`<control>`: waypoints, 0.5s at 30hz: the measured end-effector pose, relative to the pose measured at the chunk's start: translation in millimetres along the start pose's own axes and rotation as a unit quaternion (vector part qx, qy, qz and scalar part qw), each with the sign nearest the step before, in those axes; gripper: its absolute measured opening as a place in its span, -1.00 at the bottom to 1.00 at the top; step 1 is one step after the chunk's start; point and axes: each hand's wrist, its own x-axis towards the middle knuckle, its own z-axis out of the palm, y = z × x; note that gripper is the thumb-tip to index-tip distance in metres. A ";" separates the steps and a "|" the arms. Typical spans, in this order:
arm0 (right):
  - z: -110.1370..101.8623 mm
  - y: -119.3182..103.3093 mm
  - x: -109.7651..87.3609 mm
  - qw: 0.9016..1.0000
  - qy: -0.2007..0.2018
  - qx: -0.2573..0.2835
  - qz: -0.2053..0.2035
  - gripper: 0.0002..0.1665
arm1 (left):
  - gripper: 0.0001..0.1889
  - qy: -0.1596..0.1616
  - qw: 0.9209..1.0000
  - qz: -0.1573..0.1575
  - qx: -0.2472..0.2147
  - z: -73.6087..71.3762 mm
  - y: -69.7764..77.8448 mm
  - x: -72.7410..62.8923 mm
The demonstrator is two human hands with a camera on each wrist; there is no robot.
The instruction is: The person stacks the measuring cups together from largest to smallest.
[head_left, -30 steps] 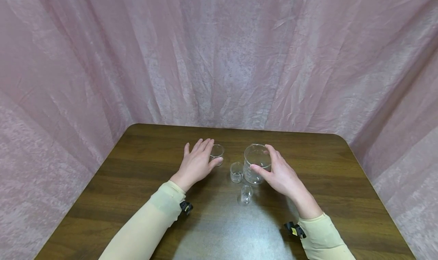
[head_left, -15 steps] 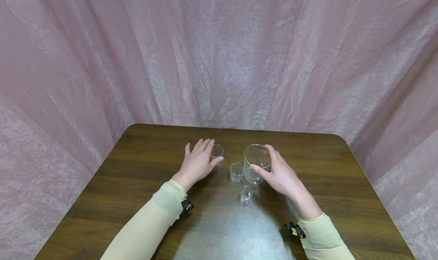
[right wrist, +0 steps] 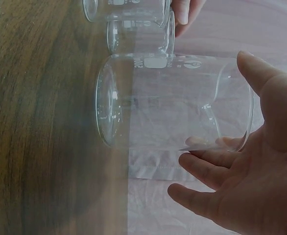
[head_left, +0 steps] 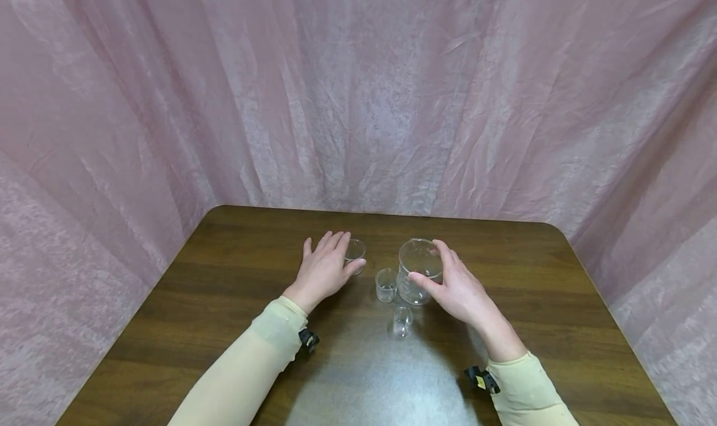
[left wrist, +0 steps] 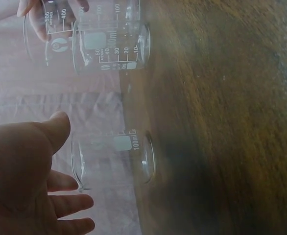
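Observation:
My left hand is spread beside a small glass beaker marked 100 ml. In the left wrist view its thumb stays apart from the glass, and the other fingers reach past the rim. Toward the right, a large beaker stands upright on the table. My right hand curves round its upper part, thumb in front and fingers behind; light contact is hard to judge through the glass. Between the hands stands a smaller beaker, with a tiny beaker nearer to me.
All the glassware stands on a brown wooden table. A pink curtain hangs behind the table and along both sides. Glare lies on the tabletop's near part.
The head view has tilted very slightly, so everything sits a little lower. Neither hand has clearly moved against the beakers.

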 end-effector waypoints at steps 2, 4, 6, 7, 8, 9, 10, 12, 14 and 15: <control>0.3 0.4 -0.2 1.000 0.000 0.000 0.002 0.13 | -0.14 -0.001 1.000 -0.001 -0.002 0.8 -0.4 0.4; 0.5 0.9 -0.2 1.000 -0.001 0.001 0.002 0.13 | -0.13 -0.004 1.000 -0.004 0.000 1.0 -0.6 0.5; 0.6 0.5 0.0 1.000 -0.001 0.001 0.001 0.13 | -0.13 -0.008 1.000 -0.006 0.005 1.3 -1.0 0.8; 0.6 0.8 -0.1 1.000 -0.001 0.001 0.003 0.14 | -0.12 -0.009 1.000 -0.007 0.006 1.6 -1.2 1.1; 0.5 0.8 -0.1 1.000 0.000 0.001 0.003 0.14 | -0.12 -0.010 1.000 -0.007 0.009 1.8 -1.4 1.3; 0.5 0.8 0.0 1.000 0.000 0.002 0.003 0.14 | -0.12 -0.010 1.000 -0.007 0.011 2.1 -1.6 1.6; 0.4 0.7 -0.1 1.000 -0.001 0.002 0.004 0.13 | -0.12 -0.010 1.000 -0.007 0.012 2.4 -1.8 1.8; 0.1 0.8 -0.2 1.000 0.000 0.001 0.005 0.13 | -0.12 -0.011 1.000 -0.009 0.014 2.9 -2.2 2.4; 0.0 0.2 -0.2 1.000 0.000 0.001 0.004 0.13 | -0.12 -0.013 1.000 -0.011 0.014 3.5 -2.4 2.8; -0.1 0.1 -0.3 1.000 0.000 0.001 0.004 0.13 | -0.12 -0.014 1.000 -0.012 0.014 3.6 -2.3 3.0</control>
